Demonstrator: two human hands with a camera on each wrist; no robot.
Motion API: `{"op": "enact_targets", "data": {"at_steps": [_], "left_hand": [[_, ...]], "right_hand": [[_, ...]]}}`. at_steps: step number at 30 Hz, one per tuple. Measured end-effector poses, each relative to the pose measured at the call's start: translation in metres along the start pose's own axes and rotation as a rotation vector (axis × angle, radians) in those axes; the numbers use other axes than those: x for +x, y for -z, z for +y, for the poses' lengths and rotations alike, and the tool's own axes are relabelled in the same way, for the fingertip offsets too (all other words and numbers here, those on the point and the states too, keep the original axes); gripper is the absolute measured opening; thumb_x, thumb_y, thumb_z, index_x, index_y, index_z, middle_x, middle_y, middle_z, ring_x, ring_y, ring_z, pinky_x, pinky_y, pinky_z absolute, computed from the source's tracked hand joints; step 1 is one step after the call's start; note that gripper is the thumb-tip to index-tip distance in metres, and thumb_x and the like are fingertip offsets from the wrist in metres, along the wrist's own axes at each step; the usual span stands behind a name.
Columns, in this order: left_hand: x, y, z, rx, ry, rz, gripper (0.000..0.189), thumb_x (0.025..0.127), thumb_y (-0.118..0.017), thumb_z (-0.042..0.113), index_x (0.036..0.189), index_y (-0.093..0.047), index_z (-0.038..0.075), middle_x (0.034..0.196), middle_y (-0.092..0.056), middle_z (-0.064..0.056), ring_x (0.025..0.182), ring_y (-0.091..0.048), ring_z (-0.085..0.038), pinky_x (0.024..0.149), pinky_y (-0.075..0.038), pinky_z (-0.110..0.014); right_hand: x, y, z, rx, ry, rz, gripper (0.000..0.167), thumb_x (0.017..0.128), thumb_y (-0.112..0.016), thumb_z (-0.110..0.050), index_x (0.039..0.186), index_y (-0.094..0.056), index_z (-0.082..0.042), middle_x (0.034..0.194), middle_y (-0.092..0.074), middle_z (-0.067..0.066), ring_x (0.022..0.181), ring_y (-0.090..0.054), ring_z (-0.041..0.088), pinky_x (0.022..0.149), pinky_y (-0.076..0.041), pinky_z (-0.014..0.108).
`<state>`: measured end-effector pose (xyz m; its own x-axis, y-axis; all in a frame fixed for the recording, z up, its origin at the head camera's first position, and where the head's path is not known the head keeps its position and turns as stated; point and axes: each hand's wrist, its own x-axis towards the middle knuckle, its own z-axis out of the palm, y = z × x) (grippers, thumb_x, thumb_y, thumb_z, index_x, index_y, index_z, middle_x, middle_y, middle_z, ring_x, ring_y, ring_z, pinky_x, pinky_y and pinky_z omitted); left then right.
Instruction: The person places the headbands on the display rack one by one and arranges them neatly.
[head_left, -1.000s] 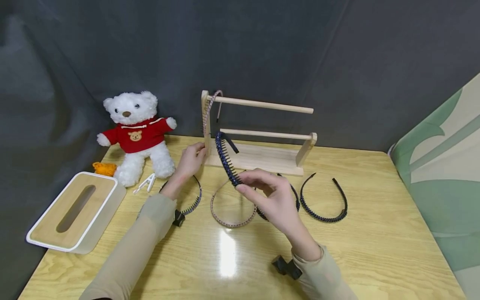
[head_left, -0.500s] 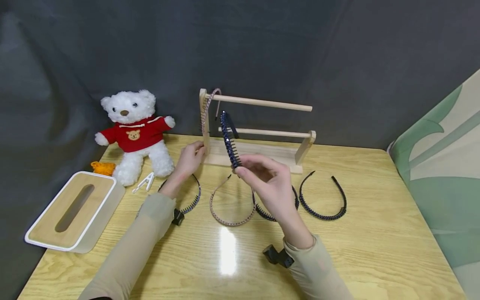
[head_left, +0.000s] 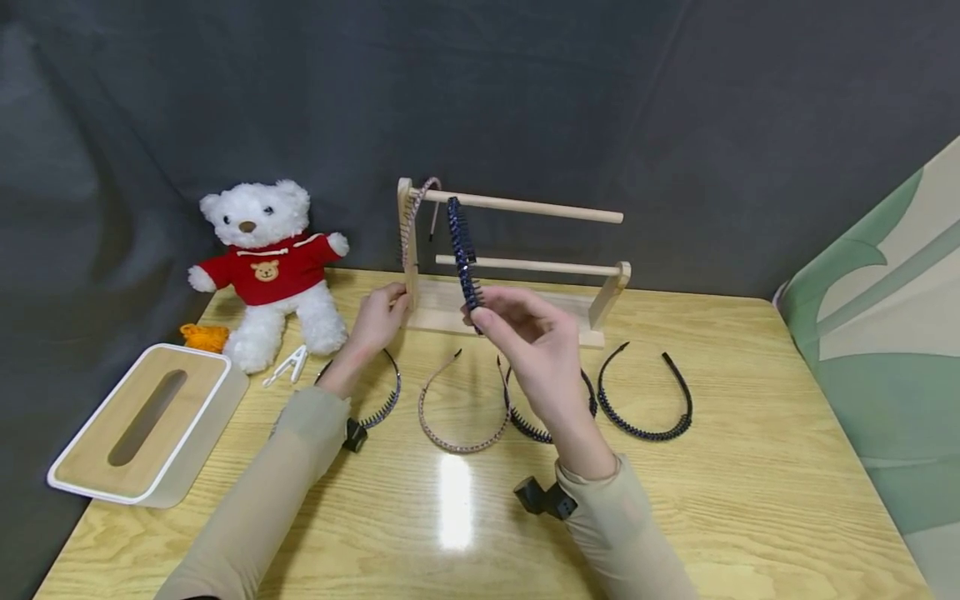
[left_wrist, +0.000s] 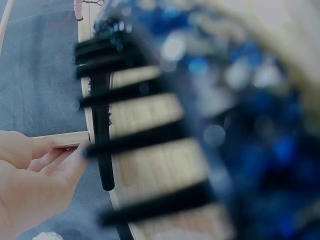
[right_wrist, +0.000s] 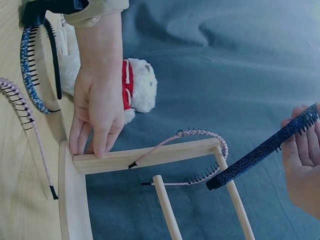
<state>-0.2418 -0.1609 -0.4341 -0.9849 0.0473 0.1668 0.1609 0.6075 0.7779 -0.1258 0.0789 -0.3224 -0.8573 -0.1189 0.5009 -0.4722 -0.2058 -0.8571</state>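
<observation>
My right hand [head_left: 542,358] pinches a dark blue toothed headband [head_left: 459,237] near its lower end between thumb and fingers. The headband stands steeply, its upper end overlapping the top bar of the wooden rack [head_left: 540,208] in the head view. My left hand [head_left: 380,321] grips the foot of the rack's left upright, thumb on one side and fingers on the other, as the right wrist view shows. A pink beaded headband [head_left: 409,225] hangs over the top bar against that upright. Close to the left wrist camera, a blue glittery headband [left_wrist: 250,125] appears blurred.
On the table lie a blue headband [head_left: 388,407] under my left wrist, a pink one [head_left: 465,451] and two dark ones, including the rightmost headband [head_left: 652,436]. A teddy bear [head_left: 277,283], tissue box [head_left: 142,483], white clip [head_left: 291,364] and orange bundle [head_left: 205,337] occupy the left side.
My right hand has raised the dark blue headband and shifted it slightly left, turning it more upright toward the top bar. The left hand keeps its grip on the rack.
</observation>
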Motion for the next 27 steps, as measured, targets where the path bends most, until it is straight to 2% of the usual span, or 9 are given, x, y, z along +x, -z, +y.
{"op": "enact_targets", "data": {"at_steps": [3, 7, 9, 15, 21, 27], "left_hand": [[0.0, 0.0, 0.0, -0.005, 0.009, -0.001, 0.028, 0.114, -0.05, 0.007, 0.127, -0.07, -0.007, 0.133, -0.068, -0.028, 0.125, -0.065, -0.04, 0.096, -0.052, -0.053], [0.0, 0.0, 0.0, -0.002, 0.014, -0.002, 0.029, 0.114, -0.05, 0.008, 0.129, -0.07, -0.007, 0.134, -0.067, -0.028, 0.126, -0.064, -0.04, 0.097, -0.052, -0.053], [0.0, 0.0, -0.001, 0.002, 0.013, 0.0, 0.029, 0.114, -0.05, 0.008, 0.129, -0.07, -0.007, 0.134, -0.067, -0.028, 0.127, -0.064, -0.04, 0.098, -0.052, -0.053], [0.0, 0.0, -0.002, 0.001, 0.012, -0.005, 0.029, 0.114, -0.05, 0.008, 0.13, -0.069, -0.006, 0.134, -0.067, -0.028, 0.128, -0.063, -0.04, 0.099, -0.051, -0.053], [0.0, 0.0, -0.003, 0.002, 0.004, -0.004, 0.028, 0.114, -0.05, 0.007, 0.129, -0.069, -0.007, 0.134, -0.067, -0.028, 0.13, -0.061, -0.041, 0.101, -0.051, -0.054], [0.0, 0.0, -0.001, 0.005, 0.003, -0.008, 0.028, 0.114, -0.05, 0.008, 0.128, -0.069, -0.007, 0.134, -0.067, -0.028, 0.127, -0.063, -0.04, 0.097, -0.051, -0.052]], "right_hand": [[0.006, -0.001, 0.001, 0.029, 0.028, 0.019, 0.02, 0.095, -0.07, 0.011, 0.114, -0.075, 0.005, 0.1, -0.079, 0.002, 0.09, -0.074, 0.018, 0.083, -0.06, 0.031], [0.015, -0.002, 0.003, 0.077, 0.075, 0.041, 0.026, 0.096, -0.069, 0.008, 0.11, -0.079, -0.011, 0.099, -0.079, 0.003, 0.09, -0.073, 0.018, 0.083, -0.059, 0.031], [0.02, -0.003, 0.003, 0.103, 0.087, 0.046, 0.028, 0.097, -0.068, 0.007, 0.109, -0.079, -0.016, 0.099, -0.079, 0.003, 0.09, -0.073, 0.018, 0.084, -0.058, 0.031], [0.03, -0.005, 0.001, 0.14, 0.123, 0.05, 0.029, 0.097, -0.066, 0.007, 0.108, -0.079, -0.017, 0.098, -0.079, 0.003, 0.09, -0.074, 0.018, 0.086, -0.059, 0.032], [0.038, -0.009, 0.0, 0.165, 0.161, 0.041, 0.028, 0.097, -0.066, 0.009, 0.109, -0.079, -0.013, 0.099, -0.079, 0.006, 0.089, -0.074, 0.02, 0.087, -0.059, 0.034], [0.045, -0.012, 0.0, 0.177, 0.177, 0.037, 0.029, 0.099, -0.065, 0.009, 0.109, -0.079, -0.013, 0.099, -0.079, 0.006, 0.088, -0.074, 0.018, 0.085, -0.06, 0.033]]}}
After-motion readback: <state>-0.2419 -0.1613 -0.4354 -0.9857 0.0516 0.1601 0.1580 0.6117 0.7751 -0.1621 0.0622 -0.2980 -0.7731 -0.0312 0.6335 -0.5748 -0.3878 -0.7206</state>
